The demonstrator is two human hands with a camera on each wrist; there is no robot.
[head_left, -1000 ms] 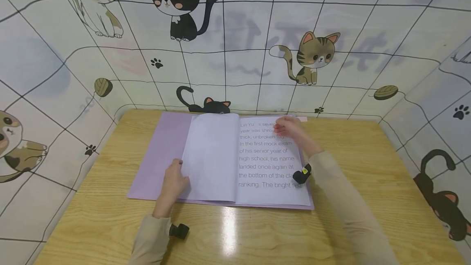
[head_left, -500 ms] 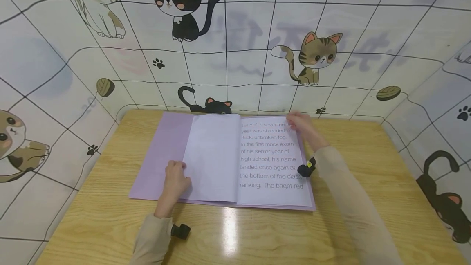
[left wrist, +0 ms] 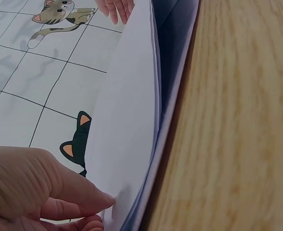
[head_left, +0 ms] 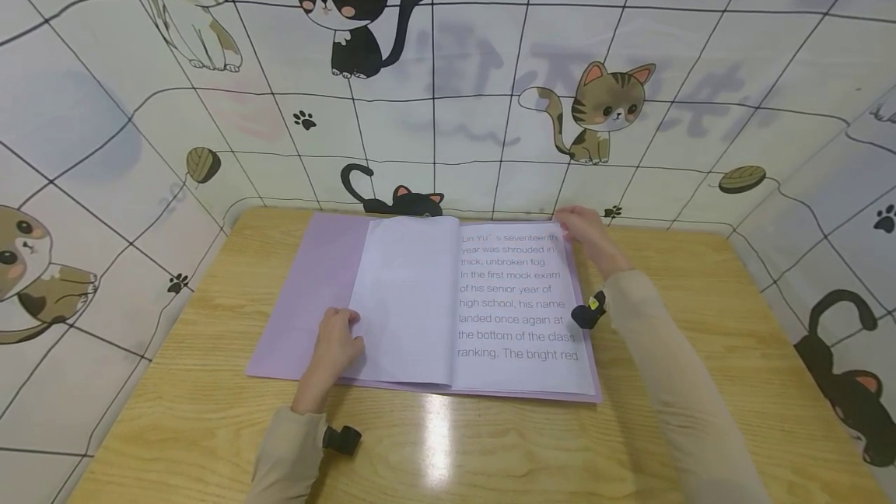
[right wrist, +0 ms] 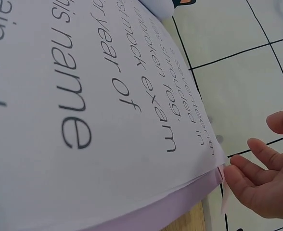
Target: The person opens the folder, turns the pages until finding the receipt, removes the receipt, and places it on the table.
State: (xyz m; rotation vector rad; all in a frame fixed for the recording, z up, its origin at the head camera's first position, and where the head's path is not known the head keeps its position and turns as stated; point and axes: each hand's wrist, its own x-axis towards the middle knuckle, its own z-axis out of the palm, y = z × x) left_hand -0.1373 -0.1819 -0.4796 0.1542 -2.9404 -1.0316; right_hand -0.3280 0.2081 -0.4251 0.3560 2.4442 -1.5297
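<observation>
An open booklet with a purple cover point(head_left: 315, 278) lies on the wooden table. Its left page point(head_left: 402, 302) looks blank, while the right page point(head_left: 514, 372) carries large printed English text. At the outer edge of the left page is my left hand point(head_left: 336, 344), pinching the sheet. The left wrist view shows its thumb point(left wrist: 100, 199) on the paper with the fingers beneath. My right hand point(right wrist: 269, 178) is at the top right corner of the right page, fingers relaxed and apart, fingertips right by the corner. A pink tab point(right wrist: 225, 197) pokes out beside those fingers.
The wooden table point(head_left: 672, 317) extends around the booklet on both sides and in front. A wall covering point(head_left: 476, 123) with cartoon cats and grid lines rises directly behind the table. Each sleeved wrist bears a small black camera point(head_left: 341, 440).
My right hand has moved right and slightly up from over the printed text to the page's top right corner, uncovering the words. The left hand has stayed at the left page.
</observation>
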